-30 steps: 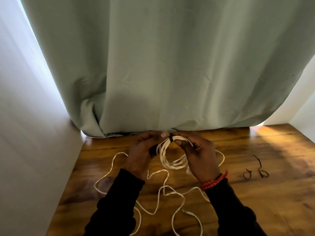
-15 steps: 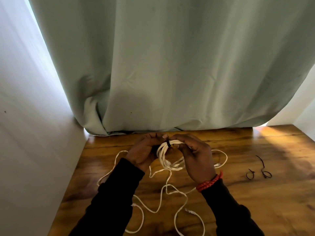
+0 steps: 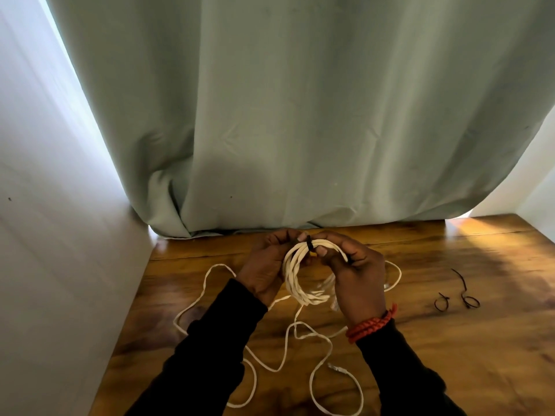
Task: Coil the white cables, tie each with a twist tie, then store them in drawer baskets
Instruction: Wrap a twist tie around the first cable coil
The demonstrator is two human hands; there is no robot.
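Far side of coiled cable [image 3: 295, 273] hidden behind left hand [image 3: 265, 270] and right hand [image 3: 356, 279]. Twist tie [image 3: 309, 244] ends buried between fingertips; how far twisted, cannot tell. Loose cable [image 3: 322, 337] partly under sleeves, one loop cut by bottom edge. Connector [image 3: 338, 369] too blurred to identify. Bench [image 3: 450, 355] rear edge under curtain [image 3: 300, 115]. Two spare ties [image 3: 458, 300] small, shape unclear.
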